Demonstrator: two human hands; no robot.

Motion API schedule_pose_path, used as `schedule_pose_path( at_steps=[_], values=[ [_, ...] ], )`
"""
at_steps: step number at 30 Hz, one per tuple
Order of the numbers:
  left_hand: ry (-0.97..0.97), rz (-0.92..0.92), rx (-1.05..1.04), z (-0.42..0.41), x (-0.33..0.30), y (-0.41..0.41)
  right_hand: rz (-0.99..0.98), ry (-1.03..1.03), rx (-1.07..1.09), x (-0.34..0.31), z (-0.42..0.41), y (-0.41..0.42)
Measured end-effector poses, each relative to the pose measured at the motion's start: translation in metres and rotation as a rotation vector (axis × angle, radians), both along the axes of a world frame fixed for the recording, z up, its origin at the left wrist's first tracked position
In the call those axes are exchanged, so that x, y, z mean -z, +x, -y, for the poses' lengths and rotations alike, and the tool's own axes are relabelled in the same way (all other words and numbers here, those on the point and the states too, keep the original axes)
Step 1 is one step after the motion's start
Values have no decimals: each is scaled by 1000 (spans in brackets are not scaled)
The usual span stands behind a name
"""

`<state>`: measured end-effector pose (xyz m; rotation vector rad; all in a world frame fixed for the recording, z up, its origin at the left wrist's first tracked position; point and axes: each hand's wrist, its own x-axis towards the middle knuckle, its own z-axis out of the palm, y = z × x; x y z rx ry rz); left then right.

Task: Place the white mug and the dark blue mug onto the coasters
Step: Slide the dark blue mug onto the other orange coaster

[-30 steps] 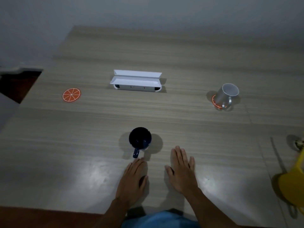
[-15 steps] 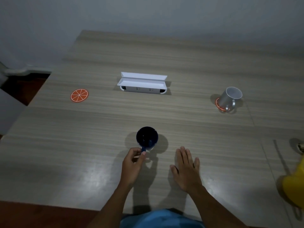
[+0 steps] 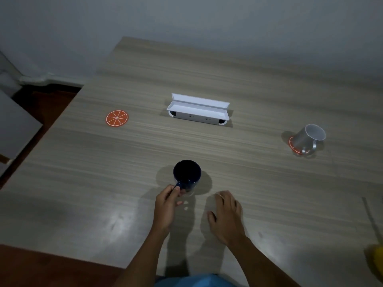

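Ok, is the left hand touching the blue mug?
Touching. The head view shows the left hand with thumb and fingers closed on the handle of the blue mug; no gap shows between them.

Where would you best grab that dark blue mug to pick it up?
By its handle, from the near side. The dark blue mug stands upright with the handle pointing toward the person, and the left hand already pinches it there; the smooth round body offers less hold.
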<state>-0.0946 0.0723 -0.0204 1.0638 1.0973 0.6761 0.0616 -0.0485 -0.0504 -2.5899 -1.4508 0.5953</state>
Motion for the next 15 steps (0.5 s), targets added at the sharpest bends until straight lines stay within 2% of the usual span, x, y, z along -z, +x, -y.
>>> schedule_pose_path(
  at_steps=[10,15],
  values=[
    [85,-18,-248,-114,-2,-67,-31,-57,-286,3,-139,-69],
    [80,12,-370,-183,7,-92,-15,-28,-314,23,-188,-98]
  ],
)
